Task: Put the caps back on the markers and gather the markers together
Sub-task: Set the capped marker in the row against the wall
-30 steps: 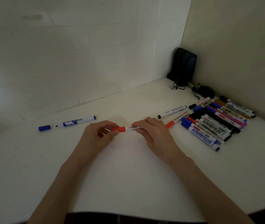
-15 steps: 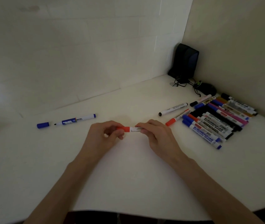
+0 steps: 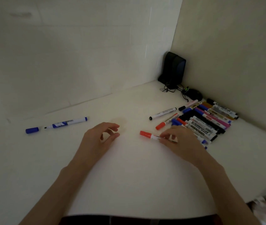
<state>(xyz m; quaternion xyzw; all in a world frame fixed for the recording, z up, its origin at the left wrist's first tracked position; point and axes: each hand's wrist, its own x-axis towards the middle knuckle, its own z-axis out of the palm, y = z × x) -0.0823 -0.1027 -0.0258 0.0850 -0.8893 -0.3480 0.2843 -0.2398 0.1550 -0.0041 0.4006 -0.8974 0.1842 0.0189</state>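
Capped red marker (image 3: 149, 135) sits pinched in the right hand (image 3: 179, 142), just short of the pile (image 3: 210, 122) beyond it. Left hand (image 3: 99, 138) is empty, fingers loosely curled. Next, I judge: lay it on the pile, then cap the blue marker (image 3: 67, 123) left of the left hand

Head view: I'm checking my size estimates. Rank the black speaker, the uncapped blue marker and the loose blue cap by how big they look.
1. Speaker: largest, though farthest away.
2. Blue marker: long but far thinner.
3. Blue cap: smallest, beside the marker's tip.
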